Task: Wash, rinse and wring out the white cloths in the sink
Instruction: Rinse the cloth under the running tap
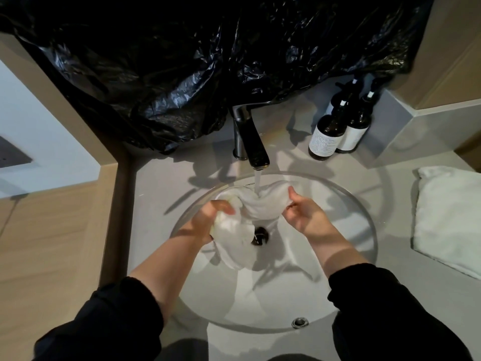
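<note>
Cloth, white and soaked, held over the sink drain.
Left hand clenches one bunched end, right hand pinches the other; wet, it likely handles limp, heavy and slippery, so gripping both ends suits wringing under the tap.
</note>
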Demonstrator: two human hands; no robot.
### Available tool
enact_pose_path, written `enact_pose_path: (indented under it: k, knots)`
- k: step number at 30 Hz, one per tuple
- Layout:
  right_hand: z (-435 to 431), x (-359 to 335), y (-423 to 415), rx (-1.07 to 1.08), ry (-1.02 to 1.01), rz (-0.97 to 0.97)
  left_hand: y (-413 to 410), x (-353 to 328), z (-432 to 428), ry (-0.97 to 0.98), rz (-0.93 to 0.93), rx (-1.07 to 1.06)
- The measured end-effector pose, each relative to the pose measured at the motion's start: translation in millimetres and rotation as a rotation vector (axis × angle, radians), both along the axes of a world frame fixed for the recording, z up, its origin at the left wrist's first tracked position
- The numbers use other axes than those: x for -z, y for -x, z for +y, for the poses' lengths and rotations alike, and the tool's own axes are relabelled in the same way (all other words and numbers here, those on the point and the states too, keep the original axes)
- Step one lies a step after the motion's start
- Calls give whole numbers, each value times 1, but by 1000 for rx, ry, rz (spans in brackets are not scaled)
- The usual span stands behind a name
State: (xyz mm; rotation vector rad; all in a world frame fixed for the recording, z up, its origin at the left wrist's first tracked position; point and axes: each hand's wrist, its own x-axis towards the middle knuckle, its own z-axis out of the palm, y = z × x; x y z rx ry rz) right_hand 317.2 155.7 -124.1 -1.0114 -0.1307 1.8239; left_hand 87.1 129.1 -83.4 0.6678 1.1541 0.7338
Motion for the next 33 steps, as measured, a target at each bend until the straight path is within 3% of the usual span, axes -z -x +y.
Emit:
enact_pose_path:
  k: [5, 9, 13, 15, 21, 23, 26, 30, 33]
  knots:
    - [0, 6, 13, 45, 63, -67, 12, -16, -6, 141, 269, 72]
    - [-12, 10, 36, 31, -38, -7, 22, -16, -10, 155, 192, 137]
    - [-14, 8, 51, 4, 18, 50, 38, -13, -12, 86, 124, 220]
    - [-13, 5, 58, -21, -19, 67, 40, -18, -14, 98, 216, 234]
    - [2, -18, 88, -35, 220, -312, 36, -25, -14, 51, 428, 248]
    - [6, -19, 92, -33, 250, -341, 32, -29, -16, 58, 462, 250]
    - [3, -13, 97, -52, 177, -210, 28, -27, -17, 71, 478, 207]
    - [-4, -7, 99, -331, -114, 173, 23, -12, -12, -34, 515, 189]
    - [-6, -5, 96, -276, 67, 75, 20, 0, -5, -130, 548, 211]
